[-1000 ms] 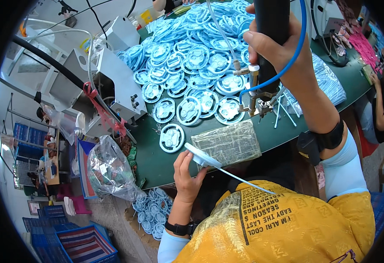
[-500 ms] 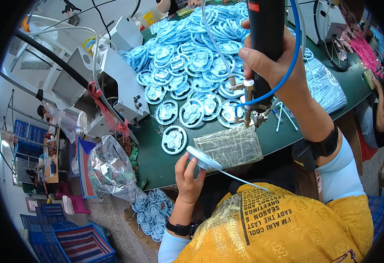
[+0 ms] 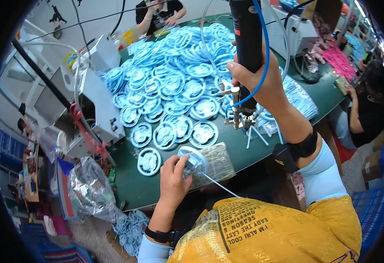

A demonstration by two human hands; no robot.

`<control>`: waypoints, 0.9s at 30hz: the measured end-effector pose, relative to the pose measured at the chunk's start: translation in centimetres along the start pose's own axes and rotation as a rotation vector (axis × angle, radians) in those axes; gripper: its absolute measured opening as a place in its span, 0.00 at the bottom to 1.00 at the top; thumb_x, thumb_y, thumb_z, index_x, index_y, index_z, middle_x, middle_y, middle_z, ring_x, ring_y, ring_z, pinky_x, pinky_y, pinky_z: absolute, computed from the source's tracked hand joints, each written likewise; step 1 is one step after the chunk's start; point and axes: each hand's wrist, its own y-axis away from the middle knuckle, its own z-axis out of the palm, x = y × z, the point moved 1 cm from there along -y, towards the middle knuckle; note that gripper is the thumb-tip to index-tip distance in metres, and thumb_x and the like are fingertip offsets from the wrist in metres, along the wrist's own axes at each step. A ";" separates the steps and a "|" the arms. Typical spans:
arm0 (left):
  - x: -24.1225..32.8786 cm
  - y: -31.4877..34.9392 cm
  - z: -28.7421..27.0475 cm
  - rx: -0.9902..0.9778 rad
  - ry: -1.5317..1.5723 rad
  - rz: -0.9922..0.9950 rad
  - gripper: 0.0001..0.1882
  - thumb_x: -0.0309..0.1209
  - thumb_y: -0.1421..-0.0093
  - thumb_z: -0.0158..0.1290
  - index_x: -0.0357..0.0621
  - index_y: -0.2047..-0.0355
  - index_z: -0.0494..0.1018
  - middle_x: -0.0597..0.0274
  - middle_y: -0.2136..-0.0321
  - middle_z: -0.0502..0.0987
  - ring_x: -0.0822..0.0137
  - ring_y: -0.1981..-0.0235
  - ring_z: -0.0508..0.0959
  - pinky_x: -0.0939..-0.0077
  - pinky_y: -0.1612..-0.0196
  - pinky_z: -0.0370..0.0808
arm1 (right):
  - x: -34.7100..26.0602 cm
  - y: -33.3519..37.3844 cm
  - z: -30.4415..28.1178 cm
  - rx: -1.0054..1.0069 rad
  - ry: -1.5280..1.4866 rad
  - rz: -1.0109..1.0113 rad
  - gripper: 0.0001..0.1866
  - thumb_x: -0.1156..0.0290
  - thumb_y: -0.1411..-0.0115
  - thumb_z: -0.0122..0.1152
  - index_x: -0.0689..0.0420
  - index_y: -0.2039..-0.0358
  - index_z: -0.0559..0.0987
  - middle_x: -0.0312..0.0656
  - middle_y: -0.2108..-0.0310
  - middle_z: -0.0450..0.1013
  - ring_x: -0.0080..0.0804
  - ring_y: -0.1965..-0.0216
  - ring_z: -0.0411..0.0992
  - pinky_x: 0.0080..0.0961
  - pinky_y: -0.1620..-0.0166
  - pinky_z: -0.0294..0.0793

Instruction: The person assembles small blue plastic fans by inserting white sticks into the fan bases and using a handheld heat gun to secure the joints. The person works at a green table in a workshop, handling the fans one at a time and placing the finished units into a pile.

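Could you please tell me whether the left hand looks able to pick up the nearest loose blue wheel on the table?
Probably not without freeing itself first: the left hand is holding another blue wheel. Otherwise the way looks free: the loose wheel lies uncovered to the hand's left.

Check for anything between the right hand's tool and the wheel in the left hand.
Nothing visible stands between the tool in the right hand and the blue wheel in the left hand; the wrapped block lies on the table.

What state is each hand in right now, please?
Left hand: closed on a light-blue wheel-shaped piece with a thin stick.
Right hand: closed around a black cylindrical tool.
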 end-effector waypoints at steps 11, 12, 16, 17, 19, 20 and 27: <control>4.7 -11.5 4.7 0.186 0.315 0.182 0.32 0.24 0.50 0.63 0.44 0.43 0.69 0.48 0.55 0.71 0.49 0.60 0.75 0.62 0.55 0.73 | -1.8 -1.9 -8.3 0.151 0.329 -0.066 0.20 0.70 0.47 0.66 0.60 0.55 0.71 0.36 0.77 0.71 0.21 0.80 0.73 0.19 0.77 0.72; 4.9 -11.3 4.5 0.172 0.315 0.208 0.30 0.23 0.50 0.63 0.44 0.45 0.70 0.49 0.56 0.72 0.49 0.60 0.75 0.62 0.56 0.73 | -1.9 -1.7 -7.9 0.147 0.301 -0.057 0.20 0.70 0.47 0.66 0.60 0.54 0.71 0.36 0.76 0.71 0.21 0.80 0.73 0.19 0.77 0.73; 3.9 -7.9 5.7 -0.017 0.246 0.277 0.22 0.23 0.50 0.63 0.42 0.53 0.75 0.54 0.63 0.76 0.52 0.62 0.76 0.63 0.58 0.72 | -1.7 -0.5 -6.9 0.105 0.178 -0.002 0.23 0.71 0.46 0.66 0.62 0.51 0.71 0.37 0.74 0.71 0.21 0.79 0.73 0.18 0.76 0.75; 3.4 -6.6 5.7 -0.013 0.244 0.258 0.20 0.23 0.50 0.63 0.43 0.55 0.76 0.55 0.64 0.76 0.53 0.62 0.76 0.64 0.59 0.72 | -1.6 -0.2 -5.9 0.085 0.122 0.019 0.23 0.71 0.46 0.66 0.63 0.52 0.71 0.37 0.74 0.71 0.21 0.79 0.73 0.18 0.76 0.75; 2.4 -3.9 5.4 -0.003 0.234 0.209 0.17 0.23 0.51 0.63 0.43 0.59 0.77 0.57 0.65 0.77 0.54 0.63 0.77 0.64 0.60 0.72 | -1.0 0.3 -3.8 0.045 0.023 0.075 0.23 0.72 0.46 0.68 0.64 0.52 0.71 0.36 0.73 0.70 0.21 0.77 0.74 0.17 0.76 0.76; 2.0 -2.7 5.0 0.021 0.225 0.193 0.16 0.23 0.50 0.62 0.43 0.59 0.77 0.57 0.65 0.77 0.55 0.63 0.77 0.64 0.60 0.71 | -0.9 0.6 -2.5 0.041 -0.030 0.100 0.23 0.73 0.46 0.67 0.64 0.52 0.70 0.35 0.72 0.70 0.21 0.76 0.74 0.18 0.75 0.76; -1.1 5.7 0.3 0.314 0.047 -0.095 0.13 0.20 0.52 0.61 0.42 0.64 0.77 0.57 0.65 0.76 0.55 0.63 0.76 0.64 0.61 0.71 | 2.3 1.8 2.7 0.046 -0.136 0.157 0.28 0.77 0.47 0.67 0.61 0.46 0.68 0.36 0.70 0.71 0.24 0.73 0.75 0.20 0.68 0.76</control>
